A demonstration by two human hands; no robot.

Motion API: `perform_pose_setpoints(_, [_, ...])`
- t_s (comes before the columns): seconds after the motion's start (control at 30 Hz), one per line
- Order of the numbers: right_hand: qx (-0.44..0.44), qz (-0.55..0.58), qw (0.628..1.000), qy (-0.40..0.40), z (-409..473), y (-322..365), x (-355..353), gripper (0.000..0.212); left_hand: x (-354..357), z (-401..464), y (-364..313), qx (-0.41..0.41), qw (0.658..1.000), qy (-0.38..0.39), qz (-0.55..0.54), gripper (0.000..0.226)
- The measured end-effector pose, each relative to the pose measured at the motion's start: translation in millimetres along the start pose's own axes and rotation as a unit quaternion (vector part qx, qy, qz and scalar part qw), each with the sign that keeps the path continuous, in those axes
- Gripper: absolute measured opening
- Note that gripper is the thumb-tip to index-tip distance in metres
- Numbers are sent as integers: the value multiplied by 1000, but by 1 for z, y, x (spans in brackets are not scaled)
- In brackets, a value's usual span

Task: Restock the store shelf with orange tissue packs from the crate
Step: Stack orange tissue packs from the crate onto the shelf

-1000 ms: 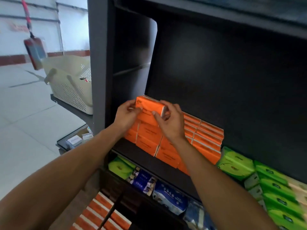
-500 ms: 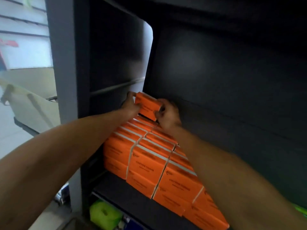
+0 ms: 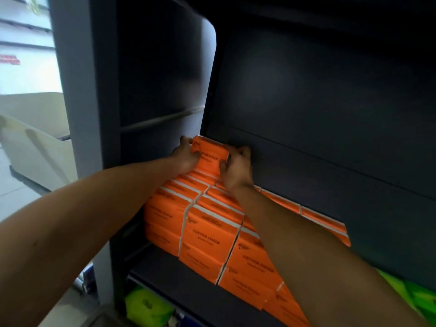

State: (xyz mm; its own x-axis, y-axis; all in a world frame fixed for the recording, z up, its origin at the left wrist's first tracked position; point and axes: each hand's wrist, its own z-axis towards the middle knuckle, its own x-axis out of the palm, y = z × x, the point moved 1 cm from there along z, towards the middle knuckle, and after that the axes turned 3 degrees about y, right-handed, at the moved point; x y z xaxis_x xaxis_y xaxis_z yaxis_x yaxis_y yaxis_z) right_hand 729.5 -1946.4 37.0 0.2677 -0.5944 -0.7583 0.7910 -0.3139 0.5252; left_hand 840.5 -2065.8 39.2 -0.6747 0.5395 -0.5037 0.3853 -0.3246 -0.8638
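left hand (image 3: 185, 155) and right hand (image 3: 237, 165) grip the ends of one orange pack (image 3: 210, 152), seating it squarely atop the back stack (image 3: 207, 208).

Dark shelving unit (image 3: 306, 95), white wall (image 3: 26, 43), pale floor (image 3: 14, 197)

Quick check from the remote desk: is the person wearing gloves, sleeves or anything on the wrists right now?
No. Both forearms are bare up to the frame edge, with no sleeves in view. The left hand and right hand show no gloves, and no watch, band or ring can be seen. No cables or markings are on either arm.
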Motion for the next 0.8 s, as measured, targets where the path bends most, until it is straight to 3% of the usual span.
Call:
perform_pose_setpoints(0.2, [44, 8, 999, 19, -15, 15, -11, 66, -3, -8, -4, -18, 1000, 5, 17, 56])
perform_pose_setpoints(0.27, [43, 1, 999, 9, -24, 22, -17, 59, -7, -17, -9, 4, 999, -36, 10, 58])
perform_pose_setpoints(0.4, [41, -9, 999, -27, -45, 34, -35, 13, -21, -53, -17, 83, 989, -113, 36, 48])
perform_pose_setpoints(0.57, [33, 46, 996, -71, -87, 53, -66, 16, -33, -126, -25, 199, 971, -132, 28, 11])
perform_pose_setpoints(0.8, [3, 126, 991, -51, -198, 58, -60, 12, 0, -232, -9, 213, 968, -129, -1, 8])
